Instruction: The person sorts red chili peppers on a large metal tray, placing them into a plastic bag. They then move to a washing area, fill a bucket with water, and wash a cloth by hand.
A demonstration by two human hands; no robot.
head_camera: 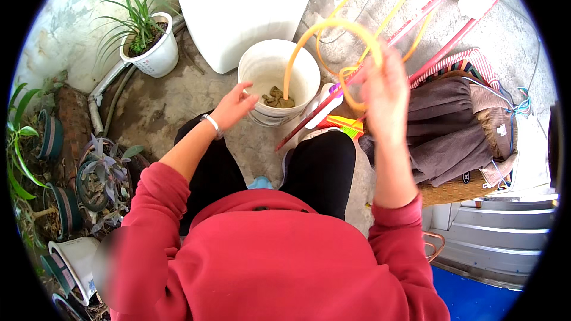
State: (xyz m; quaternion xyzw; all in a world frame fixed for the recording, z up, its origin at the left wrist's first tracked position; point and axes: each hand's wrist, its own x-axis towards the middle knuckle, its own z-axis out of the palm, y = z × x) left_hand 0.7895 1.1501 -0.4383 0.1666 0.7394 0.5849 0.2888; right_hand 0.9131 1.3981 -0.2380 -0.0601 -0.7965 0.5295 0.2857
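Observation:
A white plastic bucket (pixel 250 69) stands on the concrete floor before my knees. At its bottom lies a crumpled, wet-looking brownish cloth (pixel 279 100). My right hand (pixel 386 89), slightly blurred, grips a yellow hose (pixel 330 23) to the right of the bucket. From that hand the hose arches over the bucket's rim, and its end hangs down inside beside the cloth. No water flow can be made out. My left hand (pixel 236 104) is at the bucket's near left rim, fingers apart and holding nothing; whether it touches the rim I cannot tell.
A large white object (pixel 245 4) stands behind the bucket. Red poles (pixel 432 4) slant across the right, near an orange-and-green broom head (pixel 345 125). Dark clothes (pixel 446 129) are piled at right. Potted plants (pixel 154 49) line the left, beside a white pipe (pixel 96 111).

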